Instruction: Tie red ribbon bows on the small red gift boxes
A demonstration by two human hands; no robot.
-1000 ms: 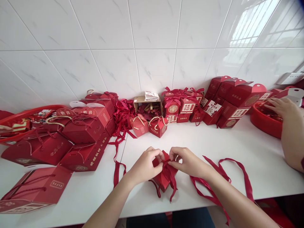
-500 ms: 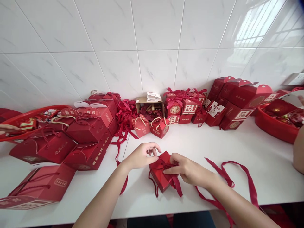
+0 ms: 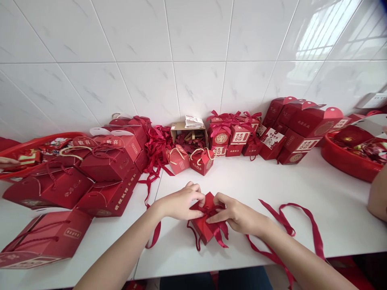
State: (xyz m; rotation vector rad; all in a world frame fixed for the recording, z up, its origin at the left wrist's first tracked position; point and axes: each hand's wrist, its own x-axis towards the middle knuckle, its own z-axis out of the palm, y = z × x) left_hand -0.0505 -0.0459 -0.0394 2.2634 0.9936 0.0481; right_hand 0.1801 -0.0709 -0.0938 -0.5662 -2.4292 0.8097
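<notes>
A small red gift box (image 3: 203, 230) rests on the white table at an angle, with a dark red ribbon (image 3: 222, 235) tied in a bow on its top. My left hand (image 3: 183, 202) reaches over the left side of the box, thumb and fingers pinched on the bow's left loop. From the right, my right hand (image 3: 240, 212) grips the other side of the bow, its index finger laid along the box top. The ribbon's tails hang off the right side, and a dark red cord handle (image 3: 193, 235) droops on the left. The knot is partly hidden by my fingers.
Red boxes (image 3: 105, 161) are stacked at the left, and more boxes (image 3: 305, 125) at the right. Ribbons (image 3: 159, 143) lie piled beside an open carton (image 3: 177, 129). A loose ribbon (image 3: 314, 225) curls at right. Other people's hands (image 3: 9, 162) show beside red basins (image 3: 347, 161).
My left hand has come down from just above the box and closed on the bow. My right hand keeps its hold on the ribbon. The ribbon tails have shifted slightly.
</notes>
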